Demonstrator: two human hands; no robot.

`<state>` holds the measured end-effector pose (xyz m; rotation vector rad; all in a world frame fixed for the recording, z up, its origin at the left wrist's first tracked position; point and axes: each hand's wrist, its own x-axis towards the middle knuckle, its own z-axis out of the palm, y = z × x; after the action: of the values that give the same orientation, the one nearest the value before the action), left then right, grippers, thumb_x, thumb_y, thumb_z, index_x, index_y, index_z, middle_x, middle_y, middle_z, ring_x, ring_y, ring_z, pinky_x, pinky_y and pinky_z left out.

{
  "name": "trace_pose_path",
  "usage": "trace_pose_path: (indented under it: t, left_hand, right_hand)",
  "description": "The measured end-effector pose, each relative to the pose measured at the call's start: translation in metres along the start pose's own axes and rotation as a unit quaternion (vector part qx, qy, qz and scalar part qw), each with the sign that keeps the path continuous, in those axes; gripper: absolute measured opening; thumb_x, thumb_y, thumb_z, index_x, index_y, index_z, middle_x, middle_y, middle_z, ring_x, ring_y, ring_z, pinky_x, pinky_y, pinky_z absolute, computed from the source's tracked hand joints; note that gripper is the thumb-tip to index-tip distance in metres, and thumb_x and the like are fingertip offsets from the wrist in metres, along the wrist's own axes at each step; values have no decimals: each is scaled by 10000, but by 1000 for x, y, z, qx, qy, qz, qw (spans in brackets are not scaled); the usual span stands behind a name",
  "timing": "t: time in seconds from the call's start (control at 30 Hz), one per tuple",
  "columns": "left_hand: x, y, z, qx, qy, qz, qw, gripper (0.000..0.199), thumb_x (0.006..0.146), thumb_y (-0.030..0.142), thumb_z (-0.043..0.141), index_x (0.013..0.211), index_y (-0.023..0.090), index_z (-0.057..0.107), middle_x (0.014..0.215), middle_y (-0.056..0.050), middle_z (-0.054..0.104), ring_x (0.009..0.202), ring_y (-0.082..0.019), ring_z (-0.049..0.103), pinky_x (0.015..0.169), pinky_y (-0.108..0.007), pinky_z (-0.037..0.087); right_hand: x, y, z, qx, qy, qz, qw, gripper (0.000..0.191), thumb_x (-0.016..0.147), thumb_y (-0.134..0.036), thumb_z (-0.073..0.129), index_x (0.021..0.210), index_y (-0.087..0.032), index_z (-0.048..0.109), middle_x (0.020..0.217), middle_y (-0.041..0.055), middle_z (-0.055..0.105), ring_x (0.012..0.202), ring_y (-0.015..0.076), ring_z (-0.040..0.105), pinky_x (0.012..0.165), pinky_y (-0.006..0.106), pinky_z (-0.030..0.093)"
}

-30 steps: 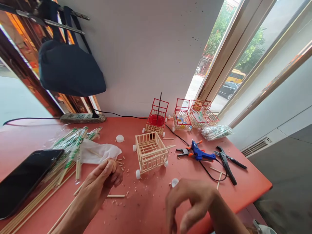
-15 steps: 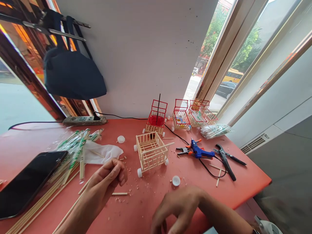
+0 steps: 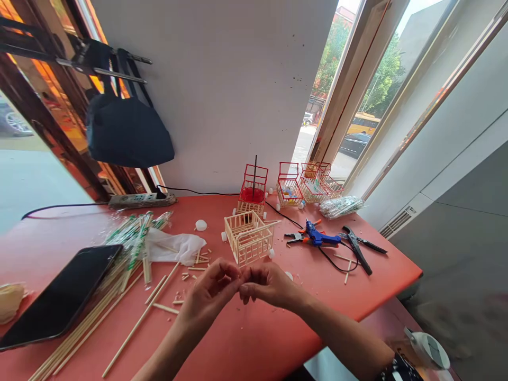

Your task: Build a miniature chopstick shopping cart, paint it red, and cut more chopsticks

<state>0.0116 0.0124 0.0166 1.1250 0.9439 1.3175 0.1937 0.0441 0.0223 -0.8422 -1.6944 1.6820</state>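
Observation:
My left hand (image 3: 217,288) and my right hand (image 3: 266,283) meet at the fingertips, just in front of a small wooden stick cart (image 3: 250,238) with white wheels. Fingers of both are pinched together; anything between them is too small or hidden to make out. The cart stands on the red table (image 3: 238,344), a loose stick lying across its top. Short cut sticks (image 3: 165,308) and crumbs lie left of my left hand. A white round cap (image 3: 289,275) shows partly behind my right hand.
A blue glue gun (image 3: 321,237), pliers (image 3: 363,248) and a cord lie right. Small red-trimmed carts (image 3: 289,185) stand behind. At left are a black phone (image 3: 59,296), long sticks, wrapped sticks (image 3: 137,238) and a power strip (image 3: 138,200).
My right hand has come up from the table's front edge to meet my left hand, which has moved right and slightly down. The view has shifted a little.

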Motion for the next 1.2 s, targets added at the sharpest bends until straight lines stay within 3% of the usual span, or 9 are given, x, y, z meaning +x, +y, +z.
trace_pose_path:
  t: [0.13,0.33,0.5,0.83,1.03,1.2]
  left_hand:
    - [2,-5,2,-56,27,-63,996,425,739,487,887,981,210,675,809,-9,647,608,-139,587,577,-264,440]
    - [5,-16,1,-126,19,-79,989,473,720,432,916,1036,205,648,887,-5,645,671,-131,610,617,-266,467]
    - [3,-19,-1,-153,1,-116,981,474,695,398,940,1013,206,646,857,-3,639,707,-147,624,650,-281,497]
    - [-1,-32,-6,-204,-31,-178,962,417,750,302,929,1067,227,669,952,-11,652,801,-142,647,709,-268,529]
    - [-3,-32,-1,-225,-30,-196,954,438,719,301,954,1066,234,695,989,-19,661,839,-144,655,726,-261,543]
    - [-2,-26,5,-255,-10,-246,935,504,613,288,1013,1008,208,709,950,-19,663,812,-135,647,712,-251,545]
  right_hand:
    - [9,8,8,-27,69,-43,996,416,820,-573,820,826,-178,690,746,11,717,660,135,654,657,263,518]
    - [9,16,8,-20,70,-41,997,350,840,-499,800,819,-172,679,734,15,714,658,137,658,652,263,531]
    - [5,17,6,-69,89,-26,993,177,855,-317,716,772,-170,663,708,6,677,639,121,608,603,240,455]
    - [-5,25,9,-80,101,-7,992,84,808,-205,647,744,-186,597,665,-35,602,577,87,469,529,213,341]
    - [-8,25,9,-124,112,-51,985,91,805,-185,604,733,-196,551,656,-53,531,573,81,411,525,212,316]
    - [-5,25,9,-216,149,-139,955,103,779,-152,561,715,-210,505,643,-59,496,566,87,417,562,223,346]
